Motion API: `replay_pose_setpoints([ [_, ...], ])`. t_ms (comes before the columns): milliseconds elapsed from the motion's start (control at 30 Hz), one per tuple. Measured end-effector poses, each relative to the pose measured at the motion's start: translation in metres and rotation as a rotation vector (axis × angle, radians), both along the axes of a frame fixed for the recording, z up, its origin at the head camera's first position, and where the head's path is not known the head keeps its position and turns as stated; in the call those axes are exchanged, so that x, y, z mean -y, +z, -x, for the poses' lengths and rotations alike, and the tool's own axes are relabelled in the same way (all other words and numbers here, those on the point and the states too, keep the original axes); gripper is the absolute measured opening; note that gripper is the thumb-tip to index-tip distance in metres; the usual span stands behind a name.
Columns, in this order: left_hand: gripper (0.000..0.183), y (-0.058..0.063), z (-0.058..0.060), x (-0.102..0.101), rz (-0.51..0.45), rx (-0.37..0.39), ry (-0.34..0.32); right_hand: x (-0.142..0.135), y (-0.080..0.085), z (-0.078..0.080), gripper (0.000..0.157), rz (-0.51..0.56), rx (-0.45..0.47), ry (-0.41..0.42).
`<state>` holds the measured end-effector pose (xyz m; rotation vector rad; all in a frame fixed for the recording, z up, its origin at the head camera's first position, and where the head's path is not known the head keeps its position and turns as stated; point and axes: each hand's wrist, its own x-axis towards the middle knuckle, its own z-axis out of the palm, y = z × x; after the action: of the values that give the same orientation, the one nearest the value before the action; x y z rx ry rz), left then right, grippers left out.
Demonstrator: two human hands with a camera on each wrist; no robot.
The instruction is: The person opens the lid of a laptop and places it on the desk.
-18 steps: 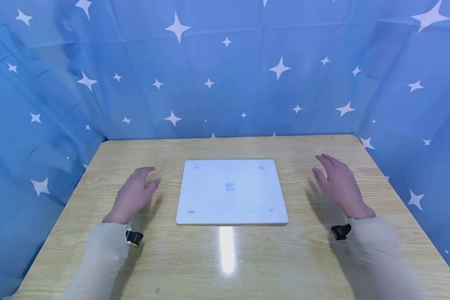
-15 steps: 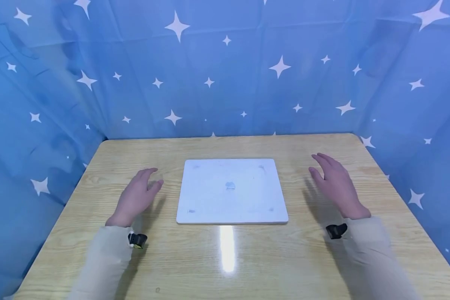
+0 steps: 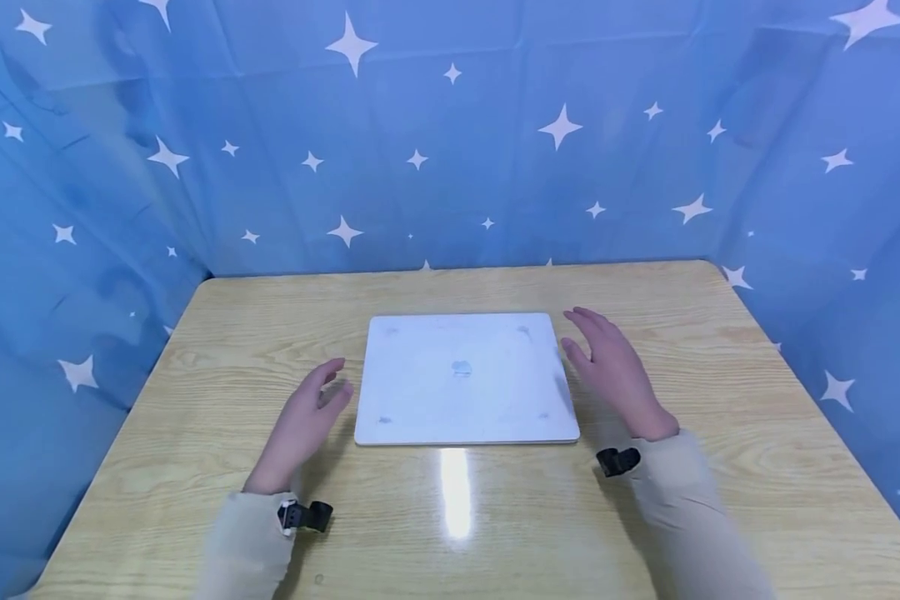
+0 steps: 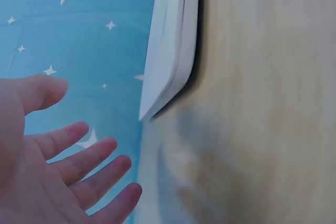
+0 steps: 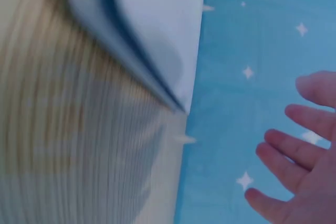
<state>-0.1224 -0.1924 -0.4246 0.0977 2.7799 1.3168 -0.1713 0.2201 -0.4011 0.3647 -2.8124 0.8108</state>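
Observation:
A closed silver laptop (image 3: 465,400) with a faint logo at its middle lies flat on the wooden table. Just off its left edge is my left hand (image 3: 300,429), fingers relaxed and thumb apart, holding nothing. My right hand (image 3: 611,367) hovers by the upper right edge, its fingertips close to the laptop's side and nothing in its grasp. The left wrist view shows the laptop's side (image 4: 176,35) beyond my spread left fingers (image 4: 94,161). In the right wrist view, a thin dark seam runs along the laptop (image 5: 157,30), with my right fingers (image 5: 294,153) spread apart from it.
The light wooden table (image 3: 720,350) reaches back to a blue curtain (image 3: 450,192) printed with white stars, which also hangs along both sides. A bright light reflection (image 3: 456,492) shows on the tabletop in front of the laptop.
Both hands have moved inward toward the laptop, the right one farther. The left hand has also come slightly nearer the front. The laptop has stayed in place on the table.

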Motion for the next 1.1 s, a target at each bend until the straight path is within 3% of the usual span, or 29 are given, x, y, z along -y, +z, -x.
replay_pose_setpoints([
  [200, 0.061, -0.01, -0.006, -0.01, -0.061, 0.037, 0.014, 0.021, -0.004, 0.002, 0.053, 0.038, 0.022, 0.043],
  [467, 0.055, -0.013, -0.009, -0.015, -0.15, 0.037, 0.092, 0.031, -0.005, 0.001, 0.055, 0.083, 0.022, 0.08],
  [933, 0.064, -0.029, -0.009, -0.019, -0.142, 0.069, 0.047, 0.042, -0.017, -0.003, 0.051, 0.137, 0.056, 0.094],
  [1100, 0.055, -0.034, -0.01, -0.021, -0.161, 0.025, 0.097, 0.047, -0.018, -0.003, 0.052, 0.146, 0.101, 0.106],
])
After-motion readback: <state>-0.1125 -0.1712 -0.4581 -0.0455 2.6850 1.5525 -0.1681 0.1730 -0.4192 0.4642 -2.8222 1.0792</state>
